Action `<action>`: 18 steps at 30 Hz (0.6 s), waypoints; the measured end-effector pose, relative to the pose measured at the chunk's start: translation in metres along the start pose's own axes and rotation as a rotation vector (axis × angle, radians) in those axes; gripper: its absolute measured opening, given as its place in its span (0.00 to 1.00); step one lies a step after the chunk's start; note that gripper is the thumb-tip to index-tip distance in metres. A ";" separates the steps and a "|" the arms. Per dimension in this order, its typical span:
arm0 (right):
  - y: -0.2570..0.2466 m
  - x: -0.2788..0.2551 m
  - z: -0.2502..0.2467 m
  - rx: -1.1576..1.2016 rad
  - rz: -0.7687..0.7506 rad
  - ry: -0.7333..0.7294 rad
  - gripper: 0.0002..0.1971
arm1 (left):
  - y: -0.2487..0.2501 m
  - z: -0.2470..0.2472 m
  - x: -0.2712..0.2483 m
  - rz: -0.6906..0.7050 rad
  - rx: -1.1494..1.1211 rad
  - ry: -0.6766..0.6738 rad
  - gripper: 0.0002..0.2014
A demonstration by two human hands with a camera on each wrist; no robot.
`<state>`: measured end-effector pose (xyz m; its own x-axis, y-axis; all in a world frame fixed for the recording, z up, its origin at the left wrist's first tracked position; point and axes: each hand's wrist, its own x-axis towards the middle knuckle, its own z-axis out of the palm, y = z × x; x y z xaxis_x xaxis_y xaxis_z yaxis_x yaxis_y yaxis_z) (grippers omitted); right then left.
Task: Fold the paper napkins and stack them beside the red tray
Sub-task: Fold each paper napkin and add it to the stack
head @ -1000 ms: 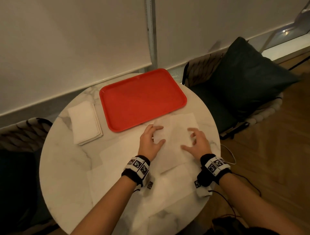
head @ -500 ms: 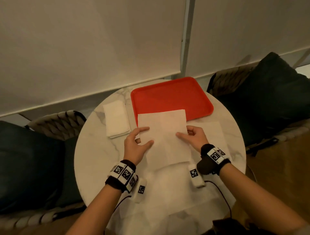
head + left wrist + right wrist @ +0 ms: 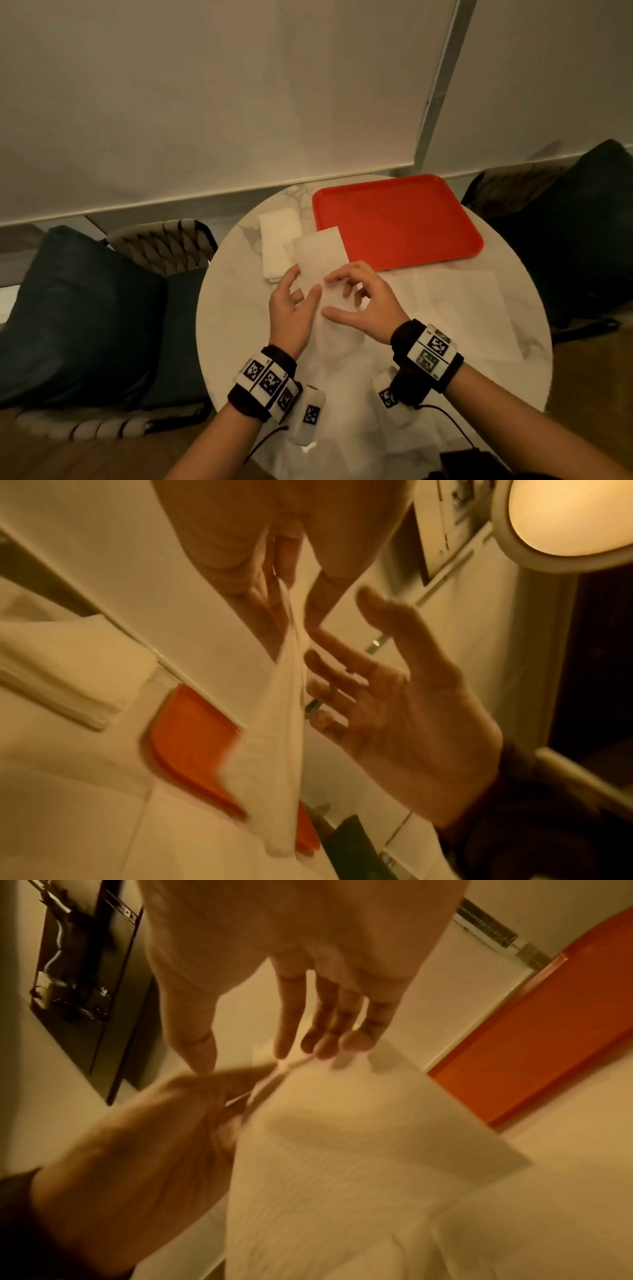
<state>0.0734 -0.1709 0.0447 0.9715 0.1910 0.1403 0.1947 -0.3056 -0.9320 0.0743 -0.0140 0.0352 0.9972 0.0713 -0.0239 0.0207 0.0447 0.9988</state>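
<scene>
Nearest, the left hand [image 3: 291,310] pinches the thin white paper napkin [image 3: 320,258] by its near edge, held up over the round white marble table [image 3: 222,308]. The right hand [image 3: 363,303] hovers alongside, fingers spread, gripping nothing I can see. The napkin looks feather-light and floppy — best taken at the corners. Farther off, the stack of folded white napkins [image 3: 279,240] lies just beside the red plastic tray [image 3: 411,219]. No readable writing — only black-and-white wrist markers [image 3: 269,378].

— What's under my hands?
— My round white marble table [image 3: 233,308]. On it lie the red tray [image 3: 404,219], a stack of folded napkins [image 3: 277,236] just left of it, and unfolded napkins [image 3: 455,301] spread flat nearer me.
</scene>
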 end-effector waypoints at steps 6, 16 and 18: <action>0.019 0.032 0.008 0.170 0.225 0.079 0.12 | -0.005 -0.037 0.027 -0.044 -0.053 0.063 0.29; 0.056 0.120 0.055 0.210 0.380 0.091 0.14 | -0.049 -0.079 0.101 -0.226 0.109 -0.019 0.21; 0.062 0.148 0.062 0.184 0.365 0.107 0.16 | -0.052 -0.086 0.127 -0.201 0.187 -0.005 0.24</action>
<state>0.2207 -0.1042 -0.0128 0.9827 0.0000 -0.1851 -0.1826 -0.1618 -0.9698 0.1937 0.0781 -0.0234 0.9721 0.0746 -0.2222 0.2303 -0.1275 0.9647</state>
